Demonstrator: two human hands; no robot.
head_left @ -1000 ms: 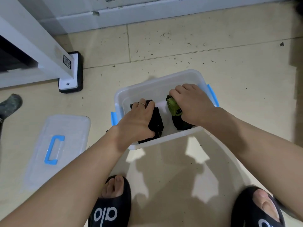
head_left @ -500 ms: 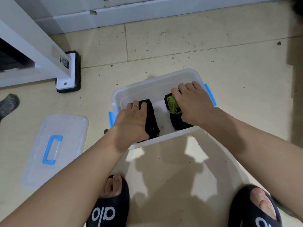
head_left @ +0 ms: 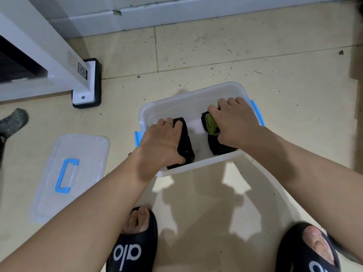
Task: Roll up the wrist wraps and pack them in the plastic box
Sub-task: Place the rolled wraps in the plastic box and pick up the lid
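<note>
A clear plastic box [head_left: 176,103] with blue latches stands on the tiled floor in front of me. Inside, on its left side, lies a rolled black wrist wrap [head_left: 186,146]; my left hand [head_left: 161,142] grips it from above, fingers curled over its top. On the box's right side lie a black and green rolled wrap [head_left: 211,124] and another black one [head_left: 218,148]. My right hand [head_left: 237,124] holds these from above, fingers curled over the far end. Much of each wrap is hidden under my hands.
The box's clear lid [head_left: 72,173] with a blue handle lies on the floor to the left. A white frame leg on a black foot [head_left: 86,85] stands at back left. My feet in black slippers [head_left: 133,250] are below the box. A wall runs along the back.
Both hands have stayed on the wraps inside the box; my left hand has slid the black roll a little toward the box's left wall. The view shifted slightly.
</note>
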